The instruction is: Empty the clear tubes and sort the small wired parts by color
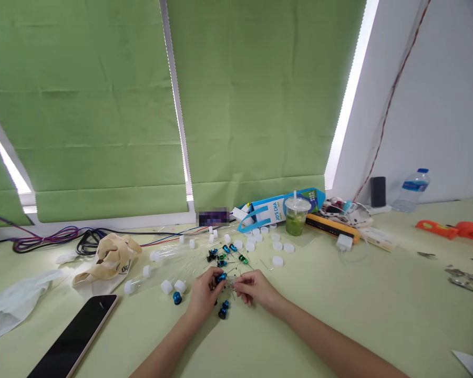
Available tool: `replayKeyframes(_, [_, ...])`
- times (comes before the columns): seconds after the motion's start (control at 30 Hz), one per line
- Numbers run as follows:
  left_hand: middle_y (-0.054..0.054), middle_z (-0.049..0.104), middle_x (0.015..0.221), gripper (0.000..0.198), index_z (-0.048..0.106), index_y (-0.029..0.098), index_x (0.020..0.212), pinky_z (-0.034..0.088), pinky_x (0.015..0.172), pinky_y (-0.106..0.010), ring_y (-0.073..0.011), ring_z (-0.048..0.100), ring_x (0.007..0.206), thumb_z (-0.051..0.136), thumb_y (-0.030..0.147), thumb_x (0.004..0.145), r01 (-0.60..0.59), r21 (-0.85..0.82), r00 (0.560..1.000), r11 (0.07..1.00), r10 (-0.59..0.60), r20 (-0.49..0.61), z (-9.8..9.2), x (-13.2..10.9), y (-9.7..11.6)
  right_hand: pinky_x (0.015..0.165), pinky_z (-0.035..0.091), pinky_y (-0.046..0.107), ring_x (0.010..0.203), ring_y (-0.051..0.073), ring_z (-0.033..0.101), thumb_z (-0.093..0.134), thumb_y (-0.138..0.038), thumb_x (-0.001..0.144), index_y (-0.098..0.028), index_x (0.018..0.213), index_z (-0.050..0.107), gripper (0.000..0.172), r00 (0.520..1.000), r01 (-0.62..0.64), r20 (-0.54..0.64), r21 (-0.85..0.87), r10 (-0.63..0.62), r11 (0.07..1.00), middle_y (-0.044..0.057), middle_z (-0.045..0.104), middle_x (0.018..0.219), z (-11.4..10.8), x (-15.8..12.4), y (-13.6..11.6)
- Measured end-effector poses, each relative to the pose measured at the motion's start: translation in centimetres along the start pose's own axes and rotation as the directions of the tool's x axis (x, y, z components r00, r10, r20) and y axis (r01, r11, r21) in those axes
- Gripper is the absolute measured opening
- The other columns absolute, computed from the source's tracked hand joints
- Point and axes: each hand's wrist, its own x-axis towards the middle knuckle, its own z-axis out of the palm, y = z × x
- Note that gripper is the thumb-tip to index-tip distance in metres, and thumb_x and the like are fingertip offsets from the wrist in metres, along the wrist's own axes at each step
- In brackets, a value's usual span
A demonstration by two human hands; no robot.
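My left hand [204, 295] is closed around a small blue-and-black metallic part [221, 277], held just above the table. Close beside it, my right hand [260, 287] pinches something small at its fingertips, too fine to make out. Just beyond both hands lies a cluster of similar blue and black parts [222, 263], some with thin metal pins, along with a green one [243, 259]. Nearer to me, another blue-and-black part [223, 310] lies on the table. A short blue piece [177, 297] stands left of my left hand.
White caps [278, 261] and clear tubes [171, 252] lie around the parts. A black phone [74, 336] rests front left, near a beige cloth [106, 262]. Behind are a cup of green drink [295, 223], a bag [274, 211] and a yellow power strip [333, 228]. Orange tools [437, 229] lie right.
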Motion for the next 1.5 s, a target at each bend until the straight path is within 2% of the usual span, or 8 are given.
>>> replayKeyframes(0.13, [0.001,0.059,0.061,0.025,0.060,0.017,0.097,0.044,0.052,-0.024,-0.0128,0.054,0.052,0.055,0.034,0.080,0.015,-0.009,0.997,1.000,-0.016,-0.079,-0.1,0.2,-0.4,0.039,0.035,0.019,0.040,0.007,0.047,0.068,-0.049,0.063,-0.010,0.065,0.063,0.039,1.000,0.014,0.005,0.037,-0.014,0.999,-0.001,0.057,0.053,-0.2,0.0,-0.1])
replayKeyframes(0.33, [-0.005,0.063,0.082,0.027,0.061,0.017,0.103,0.048,0.055,-0.024,-0.0125,0.059,0.058,0.050,0.033,0.083,-0.062,-0.113,0.998,0.992,0.062,-0.003,-0.5,0.1,0.5,0.040,0.036,0.019,0.042,0.007,0.048,0.067,-0.049,0.066,-0.011,0.069,0.064,0.039,0.999,0.048,0.008,0.093,-0.049,0.995,-0.002,0.055,0.053,0.4,0.1,0.0])
replayKeyframes(0.53, [-0.005,0.062,0.083,0.024,0.062,0.018,0.100,0.049,0.056,-0.023,-0.0119,0.058,0.060,0.052,0.030,0.082,-0.092,-0.124,0.995,0.988,0.095,0.020,-0.3,-0.1,0.8,0.040,0.034,0.019,0.041,0.006,0.047,0.066,-0.048,0.067,-0.011,0.070,0.065,0.037,0.998,0.062,-0.015,0.130,-0.061,0.990,-0.001,0.056,0.055,0.4,0.3,0.2])
replayKeyframes(0.77, [-0.003,0.060,0.078,0.021,0.060,0.016,0.097,0.049,0.055,-0.023,-0.0111,0.057,0.057,0.054,0.029,0.082,-0.076,-0.135,0.997,0.988,0.077,0.005,0.0,-0.2,0.6,0.037,0.032,0.018,0.040,0.005,0.045,0.067,-0.046,0.067,-0.011,0.072,0.065,0.036,0.998,0.062,-0.028,0.162,-0.058,0.985,-0.002,0.056,0.056,0.3,0.5,0.3])
replayKeyframes(1.07, [-0.005,0.062,0.087,0.019,0.060,0.018,0.098,0.050,0.061,-0.024,-0.0140,0.059,0.072,0.053,0.025,0.082,-0.192,-0.152,0.981,0.970,0.195,0.007,-0.1,-0.1,0.1,0.034,0.028,0.017,0.038,0.005,0.045,0.070,-0.042,0.064,-0.010,0.071,0.063,0.034,1.000,0.004,0.017,0.216,-0.008,0.976,-0.002,0.057,0.054,0.1,0.2,0.0])
replayKeyframes(1.27, [-0.006,0.064,0.090,0.019,0.061,0.019,0.098,0.050,0.064,-0.026,-0.0157,0.061,0.076,0.054,0.026,0.082,-0.154,-0.210,0.987,0.965,0.160,0.013,-0.2,-0.3,0.4,0.033,0.025,0.015,0.036,0.003,0.043,0.071,-0.042,0.063,-0.010,0.071,0.059,0.035,0.996,-0.066,0.083,0.273,0.045,0.960,-0.002,0.056,0.056,0.3,0.0,-0.5])
replayKeyframes(1.5, [-0.006,0.065,0.091,0.018,0.061,0.019,0.098,0.051,0.064,-0.024,-0.0149,0.062,0.073,0.056,0.022,0.081,-0.144,-0.256,0.985,0.956,0.163,0.054,-0.1,-1.0,-0.6,0.032,0.036,0.016,0.035,0.007,0.049,0.066,-0.050,0.065,-0.012,0.067,0.054,0.040,0.995,-0.063,0.086,0.187,0.047,0.980,-0.001,0.056,0.051,0.7,0.1,0.4])
